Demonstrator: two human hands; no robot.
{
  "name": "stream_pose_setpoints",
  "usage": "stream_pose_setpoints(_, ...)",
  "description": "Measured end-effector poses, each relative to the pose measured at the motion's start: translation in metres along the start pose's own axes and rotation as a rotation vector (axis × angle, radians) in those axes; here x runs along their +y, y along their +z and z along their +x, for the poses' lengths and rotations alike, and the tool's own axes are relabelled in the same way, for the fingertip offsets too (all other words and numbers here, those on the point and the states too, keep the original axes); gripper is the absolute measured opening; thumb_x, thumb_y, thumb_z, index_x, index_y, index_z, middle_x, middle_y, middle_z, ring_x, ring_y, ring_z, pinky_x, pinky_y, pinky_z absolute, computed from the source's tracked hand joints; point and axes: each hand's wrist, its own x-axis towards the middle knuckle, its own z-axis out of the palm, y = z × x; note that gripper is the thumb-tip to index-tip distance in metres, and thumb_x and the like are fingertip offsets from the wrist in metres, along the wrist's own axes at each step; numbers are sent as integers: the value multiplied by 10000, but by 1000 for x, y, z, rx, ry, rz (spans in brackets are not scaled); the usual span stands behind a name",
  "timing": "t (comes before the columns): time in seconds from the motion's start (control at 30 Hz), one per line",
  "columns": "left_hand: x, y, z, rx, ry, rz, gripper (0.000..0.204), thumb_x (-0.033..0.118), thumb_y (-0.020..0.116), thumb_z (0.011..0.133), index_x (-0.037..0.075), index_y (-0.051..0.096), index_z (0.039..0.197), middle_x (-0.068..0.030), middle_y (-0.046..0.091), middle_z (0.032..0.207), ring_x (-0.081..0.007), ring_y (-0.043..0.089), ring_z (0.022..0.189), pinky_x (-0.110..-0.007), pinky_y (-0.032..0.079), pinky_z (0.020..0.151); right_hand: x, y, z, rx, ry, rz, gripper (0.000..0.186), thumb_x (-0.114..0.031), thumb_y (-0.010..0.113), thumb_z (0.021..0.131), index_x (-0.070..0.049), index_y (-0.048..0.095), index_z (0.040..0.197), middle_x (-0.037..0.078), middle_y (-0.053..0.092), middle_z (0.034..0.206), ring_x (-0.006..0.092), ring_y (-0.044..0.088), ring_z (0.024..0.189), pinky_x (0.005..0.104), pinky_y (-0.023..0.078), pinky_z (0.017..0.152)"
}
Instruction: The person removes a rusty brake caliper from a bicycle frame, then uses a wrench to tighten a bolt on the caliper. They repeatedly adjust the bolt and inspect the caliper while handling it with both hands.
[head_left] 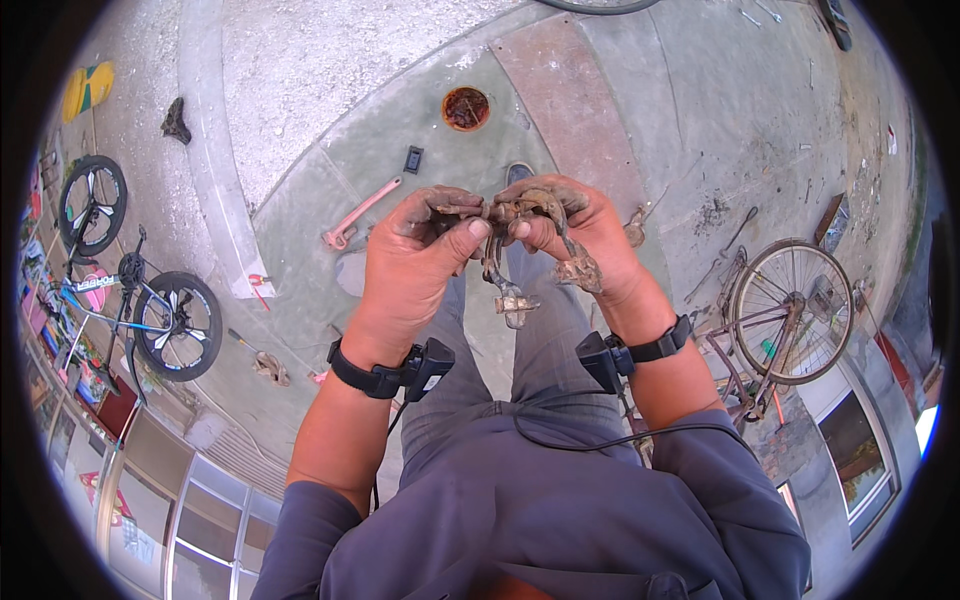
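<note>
Shirt [570,500] nearest, hands [425,235] hold metalwork [578,268] well above floor [730,110]

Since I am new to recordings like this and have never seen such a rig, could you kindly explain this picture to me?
There is no machine: these are a person's bare left hand and right hand, with a black device strapped at each wrist. The one picture comes from a wide fisheye camera on the person's head, looking down, so straight edges bend near the rim. Both hands hold a grimy metal part with curved arms. On the concrete ground are a reddish wrench, a small dark block and a round rusty-brown container. A blue bicycle shows at left, an older bicycle at right.
</note>
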Motion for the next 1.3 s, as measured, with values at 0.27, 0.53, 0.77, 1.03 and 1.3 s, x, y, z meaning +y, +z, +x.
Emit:
stream_pose_setpoints(0.27,6,2,-10,-54,57,22,212,9,717,886,-24,642,1082,-70,686,982,-106,631,849,-248,518,726,-2,10,-4,-27,6,13,302,-75,759,860,13,663,1133,51,694,1047,123,647,950,281,533,838)
stream_pose_setpoints(0.53,10,-1,-9,-61,65,203,165,-9,701,889,-35,652,1044,-76,697,953,-108,650,863,-252,532,735,1,12,-4,-35,35,19,316,-80,761,860,23,671,1144,59,678,1081,139,648,979,289,542,858)
stream_pose_setpoints(0.77,11,-8,-8,-69,24,232,146,7,704,889,-39,660,1020,-83,711,939,-104,648,833,-243,522,704,6,16,1,-52,76,75,337,-92,767,855,12,667,1159,57,673,1069,136,648,956,281,553,829)
stream_pose_setpoints(1.03,0,-18,-4,-26,-93,245,226,109,752,881,-33,663,1033,-42,663,868,-83,571,730,-233,458,631,14,14,12,-51,83,7,281,-95,754,875,20,662,1115,46,669,992,131,651,928,277,554,830)
stream_pose_setpoints(1.3,-27,-40,6,8,-179,108,220,112,755,875,-34,675,1019,-35,664,854,-80,560,714,-240,456,621,38,5,29,86,170,-41,181,-49,737,874,9,684,1037,29,677,930,103,627,862,254,523,730)
